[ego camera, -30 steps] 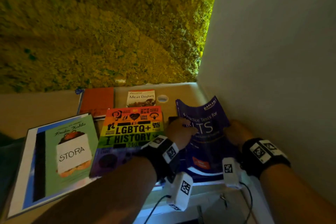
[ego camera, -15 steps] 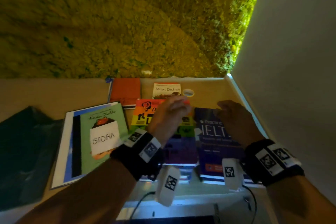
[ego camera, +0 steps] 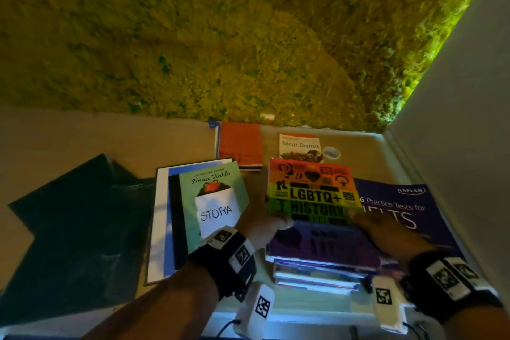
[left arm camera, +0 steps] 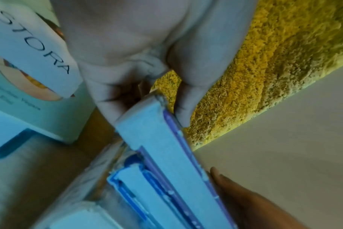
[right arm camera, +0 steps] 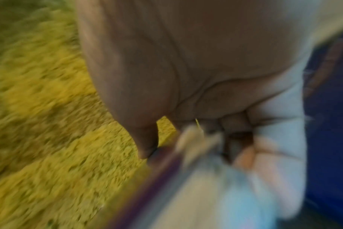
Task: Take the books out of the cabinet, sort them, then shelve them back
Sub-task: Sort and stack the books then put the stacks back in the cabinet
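Note:
The rainbow "LGBTQ+ History" book [ego camera: 311, 190] is raised slightly off a stack of books [ego camera: 317, 276] on the beige cabinet top [ego camera: 82, 135]. My left hand [ego camera: 259, 221] grips its left edge, thumb on the cover, fingers underneath. My right hand [ego camera: 383, 234] grips its right edge. In the left wrist view my left hand [left arm camera: 147, 62] pinches the book's pale page block [left arm camera: 162, 155]. The right wrist view is blurred; there my right hand [right arm camera: 186, 77] curls round the book's edge [right arm camera: 196, 193]. The purple Kaplan IELTS book [ego camera: 408, 212] lies flat at the right.
A green "Frida Kahlo" book [ego camera: 215, 196] with a "STORA" label lies on larger books at the left. Behind are an orange book [ego camera: 240, 143], a "Meat Dishes" booklet [ego camera: 300, 146] and a tape roll [ego camera: 331, 152]. A dark bag [ego camera: 77, 229] lies far left. A white wall [ego camera: 455, 119] closes the right.
Both hands laid the purple IELTS book flat at the right and let go. They moved left, took the rainbow book by its sides and raised it.

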